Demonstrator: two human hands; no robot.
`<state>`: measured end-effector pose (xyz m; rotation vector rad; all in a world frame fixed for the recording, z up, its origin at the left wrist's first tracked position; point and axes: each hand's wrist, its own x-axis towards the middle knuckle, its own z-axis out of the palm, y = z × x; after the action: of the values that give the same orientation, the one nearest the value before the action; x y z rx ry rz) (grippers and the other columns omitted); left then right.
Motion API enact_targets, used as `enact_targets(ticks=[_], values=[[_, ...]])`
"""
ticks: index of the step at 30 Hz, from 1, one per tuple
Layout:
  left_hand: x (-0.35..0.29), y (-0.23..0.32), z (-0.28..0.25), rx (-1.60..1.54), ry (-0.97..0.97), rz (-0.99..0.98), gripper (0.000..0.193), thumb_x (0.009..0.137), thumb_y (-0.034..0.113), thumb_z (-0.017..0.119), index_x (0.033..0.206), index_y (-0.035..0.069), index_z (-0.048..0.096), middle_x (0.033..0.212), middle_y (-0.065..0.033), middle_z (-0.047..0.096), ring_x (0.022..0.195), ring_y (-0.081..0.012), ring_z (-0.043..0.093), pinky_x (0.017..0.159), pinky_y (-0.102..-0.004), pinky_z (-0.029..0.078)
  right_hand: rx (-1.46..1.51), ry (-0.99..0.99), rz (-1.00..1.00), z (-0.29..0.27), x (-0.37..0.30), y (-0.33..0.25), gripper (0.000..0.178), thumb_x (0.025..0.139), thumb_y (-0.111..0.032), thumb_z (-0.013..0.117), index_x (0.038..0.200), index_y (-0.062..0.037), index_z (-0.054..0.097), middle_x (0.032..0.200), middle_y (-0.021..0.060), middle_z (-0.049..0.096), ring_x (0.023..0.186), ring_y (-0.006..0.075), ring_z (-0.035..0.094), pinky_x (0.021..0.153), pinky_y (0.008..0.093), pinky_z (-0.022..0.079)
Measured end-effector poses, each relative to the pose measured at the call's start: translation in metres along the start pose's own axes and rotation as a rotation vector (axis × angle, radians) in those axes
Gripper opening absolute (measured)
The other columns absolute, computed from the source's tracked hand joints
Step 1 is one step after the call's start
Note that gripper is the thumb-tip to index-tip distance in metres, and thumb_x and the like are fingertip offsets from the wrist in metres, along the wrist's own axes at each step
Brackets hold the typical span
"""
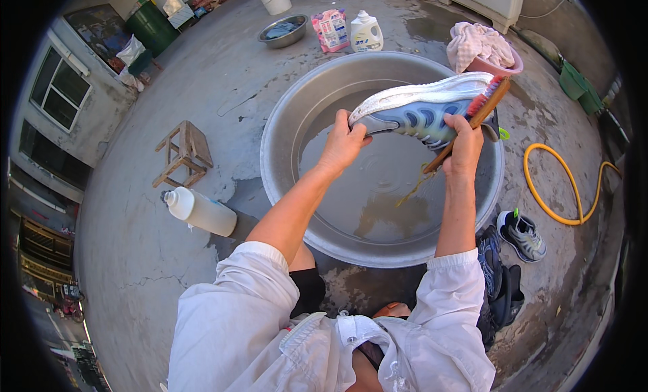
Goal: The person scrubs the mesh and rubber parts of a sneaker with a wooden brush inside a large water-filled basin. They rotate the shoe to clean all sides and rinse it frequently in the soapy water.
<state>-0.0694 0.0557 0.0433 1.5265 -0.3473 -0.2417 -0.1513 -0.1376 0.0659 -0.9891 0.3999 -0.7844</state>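
Note:
A blue-grey sneaker point(415, 120) with a thick white sole is held on its side above a wide metal basin point(278, 149) of cloudy water. My left hand point(343, 145) is closed around the sneaker's left end, thumb on the upper. In my right hand point(466, 147) is a wooden scrub brush point(489, 107), gripped along its handle. Its red and white bristles touch the sole at the sneaker's right end. The right fingers are partly hidden behind the brush, and I cannot tell if they also touch the shoe. A yellow string point(413, 189) dangles below the brush.
Right of the basin lie another sneaker point(522, 237), dark footwear point(503, 291) and a yellow hose point(574, 220). Left are a wooden stool point(185, 152) and a white bottle point(202, 211). Beyond stand a detergent jug point(366, 34), a pink bag point(331, 31) and a pink laundry tub point(516, 62).

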Motion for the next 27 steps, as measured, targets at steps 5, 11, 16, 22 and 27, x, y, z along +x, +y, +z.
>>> enact_targets(ticks=[5,11,16,22,27], values=[[-0.005,0.010,0.004,0.097,0.011,-0.025,0.031,0.081,0.020,0.053,0.098,-0.003,0.038,0.092,-0.0129,0.051,0.083,-0.0155,0.057,0.072,-0.0300,0.053,0.063,0.009,0.035,0.004,-0.006,-0.004,0.016,0.068,-0.002,0.062,0.082,0.0012,0.055,0.076,0.0028,0.054,0.068,0.0123,0.052,0.065,0.0264,0.043],[-0.002,0.007,0.003,0.196,0.080,-0.055,0.032,0.081,0.019,0.052,0.099,-0.003,0.037,0.093,-0.0150,0.055,0.077,-0.0176,0.062,0.068,-0.0288,0.053,0.003,0.002,0.019,0.002,-0.002,0.001,0.020,0.069,-0.002,0.061,0.088,0.0026,0.055,0.080,0.0055,0.056,0.070,0.0159,0.056,0.065,0.0285,0.046],[-0.001,-0.001,0.001,0.090,0.007,-0.009,0.032,0.081,0.018,0.049,0.102,-0.002,0.035,0.095,-0.0162,0.055,0.079,-0.0201,0.063,0.069,-0.0296,0.054,0.037,0.021,0.030,0.003,-0.002,-0.002,0.017,0.068,-0.001,0.061,0.083,0.0012,0.055,0.078,0.0035,0.055,0.069,0.0128,0.052,0.064,0.0267,0.044],[-0.004,0.007,0.007,0.106,0.077,-0.033,0.029,0.082,0.018,0.050,0.099,-0.002,0.036,0.095,-0.0160,0.053,0.082,-0.0185,0.061,0.070,-0.0310,0.055,0.070,-0.009,0.047,0.002,-0.002,-0.002,0.018,0.069,-0.001,0.061,0.086,0.0016,0.055,0.079,0.0039,0.055,0.070,0.0131,0.054,0.065,0.0275,0.045],[-0.001,0.007,0.006,0.162,0.062,-0.078,0.027,0.082,0.016,0.050,0.097,-0.002,0.037,0.100,-0.0155,0.050,0.085,-0.0177,0.058,0.070,-0.0319,0.055,0.049,0.007,0.036,0.002,-0.002,-0.002,0.018,0.069,-0.001,0.061,0.086,0.0020,0.054,0.079,0.0043,0.055,0.071,0.0137,0.054,0.066,0.0276,0.045]])
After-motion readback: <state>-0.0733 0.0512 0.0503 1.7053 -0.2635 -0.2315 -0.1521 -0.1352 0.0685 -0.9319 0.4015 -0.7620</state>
